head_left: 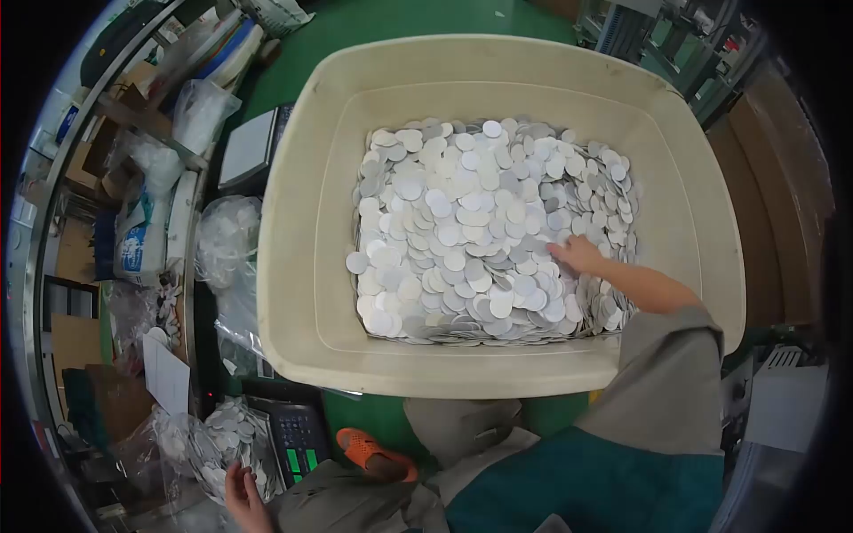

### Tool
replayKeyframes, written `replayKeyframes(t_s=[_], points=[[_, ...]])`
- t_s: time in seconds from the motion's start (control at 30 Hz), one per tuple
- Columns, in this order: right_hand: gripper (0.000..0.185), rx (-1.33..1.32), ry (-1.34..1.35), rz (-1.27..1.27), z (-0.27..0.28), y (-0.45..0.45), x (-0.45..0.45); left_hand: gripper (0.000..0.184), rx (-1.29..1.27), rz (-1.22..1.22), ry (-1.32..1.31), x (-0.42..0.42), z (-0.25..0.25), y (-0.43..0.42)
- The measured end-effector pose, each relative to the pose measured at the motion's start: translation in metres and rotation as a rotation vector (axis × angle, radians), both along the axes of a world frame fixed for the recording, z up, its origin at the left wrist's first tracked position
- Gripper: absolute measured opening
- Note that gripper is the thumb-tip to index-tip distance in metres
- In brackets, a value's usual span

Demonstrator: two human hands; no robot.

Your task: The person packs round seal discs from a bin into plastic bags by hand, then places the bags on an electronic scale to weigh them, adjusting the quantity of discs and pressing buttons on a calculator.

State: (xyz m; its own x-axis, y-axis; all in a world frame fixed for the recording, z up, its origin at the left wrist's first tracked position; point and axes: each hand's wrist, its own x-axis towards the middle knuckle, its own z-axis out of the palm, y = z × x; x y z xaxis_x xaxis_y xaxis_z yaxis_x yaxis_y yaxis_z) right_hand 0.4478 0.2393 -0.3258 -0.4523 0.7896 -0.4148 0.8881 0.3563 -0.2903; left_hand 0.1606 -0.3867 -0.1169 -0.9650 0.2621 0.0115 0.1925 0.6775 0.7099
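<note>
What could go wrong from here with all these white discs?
Loose discs could slip from the right hand if it lifts some over the rim of the bin, perhaps scattering on the green floor. The left hand, close by the clear bag of discs, might nudge it and spill some.

Open air above white discs (462, 231), ringed by raised walls of beige tub (293, 258); disc-filled bag (182, 444) and scale (300, 428) crowd space beside left hand (244, 499).
</note>
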Motion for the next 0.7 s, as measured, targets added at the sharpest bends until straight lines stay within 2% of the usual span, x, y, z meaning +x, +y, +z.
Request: replayKeyframes(t_s=[0.03, 0.1, 0.2, 0.23, 0.27, 0.3, 0.37, 0.4, 0.47, 0.5, 0.57, 0.6, 0.67, 0.7], points=[[0.075, -0.222, 0.086, 0.025, 0.005, -0.007, -0.001, 0.024, 0.01, -0.013, -0.015, -0.002, -0.001, -0.001], [0.072, -0.112, 0.091, 0.082, 0.014, -0.022, -0.005, 0.024, -0.024, -0.002, -0.022, -0.002, -0.001, 0.004], [0.069, -0.293, 0.172, -0.082, -0.007, -0.018, -0.011, 0.024, -0.099, -0.019, -0.005, -0.001, 0.003, 0.017], [0.074, -0.46, 0.015, -0.074, 0.015, -0.024, -0.024, 0.024, -0.079, -0.017, -0.026, 0.004, 0.007, 0.029], [0.082, -0.516, 0.041, -0.039, 0.024, -0.033, -0.029, 0.025, -0.119, -0.024, -0.035, 0.0, 0.005, 0.023], [0.093, -0.485, 0.102, 0.077, 0.004, -0.033, -0.026, 0.025, -0.113, 0.012, -0.03, 0.002, 0.005, 0.026], [0.101, -0.588, 0.071, 0.159, 0.038, -0.038, -0.038, 0.026, -0.124, 0.003, -0.045, 0.001, 0.007, 0.029], [0.104, -0.58, 0.076, 0.098, 0.022, -0.036, -0.036, 0.026, -0.115, -0.027, -0.025, -0.002, 0.003, 0.023], [0.108, -0.594, 0.065, 0.169, 0.038, -0.04, -0.043, 0.026, -0.128, -0.032, -0.048, -0.004, 0.001, 0.02], [0.092, -0.724, 0.081, 0.136, 0.054, -0.037, -0.049, 0.027, -0.186, 0.008, -0.068, -0.003, 0.003, 0.022], [0.075, -1.248, 0.131, -0.066, 0.031, -0.017, -0.052, 0.027, -0.141, -0.002, -0.067, 0.002, 0.005, 0.028], [0.062, -1.273, 0.089, -0.119, 0.022, -0.011, -0.055, 0.027, -0.1, -0.006, -0.075, -0.001, 0.0, 0.021], [0.067, -1.327, 0.027, -0.052, 0.005, -0.008, -0.061, 0.027, -0.058, 0.008, -0.081, -0.002, -0.001, 0.021], [0.074, -1.169, -0.064, 0.065, 0.0, -0.01, -0.068, 0.028, -0.14, 0.011, -0.069, 0.0, 0.002, 0.025]])
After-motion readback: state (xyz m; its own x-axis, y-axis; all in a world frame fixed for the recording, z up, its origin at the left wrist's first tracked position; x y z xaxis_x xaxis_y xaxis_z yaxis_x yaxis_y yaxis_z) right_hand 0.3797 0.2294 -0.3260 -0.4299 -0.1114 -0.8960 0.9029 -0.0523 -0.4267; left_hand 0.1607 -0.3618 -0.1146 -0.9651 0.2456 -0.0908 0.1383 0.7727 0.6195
